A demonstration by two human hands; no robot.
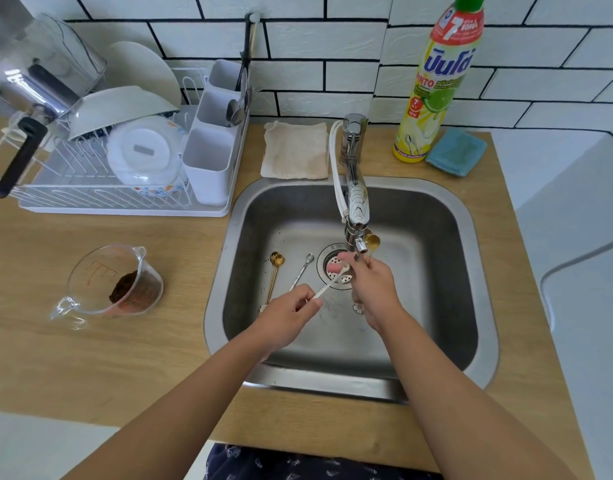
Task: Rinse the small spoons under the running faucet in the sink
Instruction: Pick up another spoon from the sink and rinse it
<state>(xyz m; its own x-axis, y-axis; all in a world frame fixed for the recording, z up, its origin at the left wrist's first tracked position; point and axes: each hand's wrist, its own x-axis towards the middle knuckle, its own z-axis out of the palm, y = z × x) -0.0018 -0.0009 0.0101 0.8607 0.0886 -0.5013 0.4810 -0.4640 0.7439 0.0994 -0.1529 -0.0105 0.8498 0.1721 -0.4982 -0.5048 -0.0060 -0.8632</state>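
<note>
My left hand [291, 315] pinches the handle end of a small pale spoon [331, 284], whose bowl lies over the drain strainer [336, 271] under the faucet spout [357, 216]. My right hand [374, 289] grips gold spoons [372, 242], their bowls sticking up beside the spout; a flower-shaped handle end shows below the palm. Two gold spoons [275, 271] and a silver spoon [303, 270] lie on the sink floor [419, 265] to the left of the drain. Running water is hard to make out.
A glass measuring cup [114, 282] with brown grounds stands on the wooden counter left of the sink. A white dish rack [125, 174] with bowls and a cutlery caddy is behind it. A folded cloth [294, 150], a dish-soap bottle [436, 81] and a blue sponge [457, 152] sit along the wall.
</note>
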